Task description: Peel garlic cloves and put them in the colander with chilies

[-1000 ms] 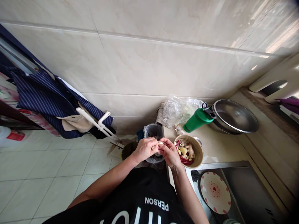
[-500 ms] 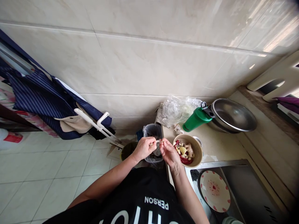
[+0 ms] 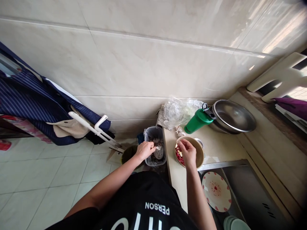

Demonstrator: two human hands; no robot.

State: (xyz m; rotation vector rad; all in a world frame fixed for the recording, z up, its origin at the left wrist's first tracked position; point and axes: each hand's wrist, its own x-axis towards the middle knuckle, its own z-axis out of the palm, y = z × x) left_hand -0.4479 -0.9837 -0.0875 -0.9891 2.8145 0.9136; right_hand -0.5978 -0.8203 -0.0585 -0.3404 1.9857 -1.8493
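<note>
Above the lined trash bin (image 3: 146,159), my left hand (image 3: 145,150) is closed, with a pale bit of garlic peel (image 3: 158,148) sticking out from its fingertips. A small beige piece also shows at its curled fingers; what it is I cannot tell. My right hand (image 3: 188,152) is over the tan basket (image 3: 200,153) on the counter, its fingertips pinched together and pointing down into it. Whatever they hold is hidden. Inside the basket, dried red chilies (image 3: 179,157) and peeled garlic cloves (image 3: 180,154) show left of that hand, which covers the rest.
Behind the basket lie a garlic bulb (image 3: 179,131), a green shaker bottle (image 3: 199,121), clear plastic bags (image 3: 176,110) and metal bowls (image 3: 233,115). A patterned plate (image 3: 216,191) sits in the sink (image 3: 254,188). Left of the bin stands a white-handled rack (image 3: 96,127) beside hanging striped cloth (image 3: 26,102).
My hands have parted from over the bin. The right has moved right, over the basket; the left stays above the bin with the pale peel. The view has shifted slightly.
</note>
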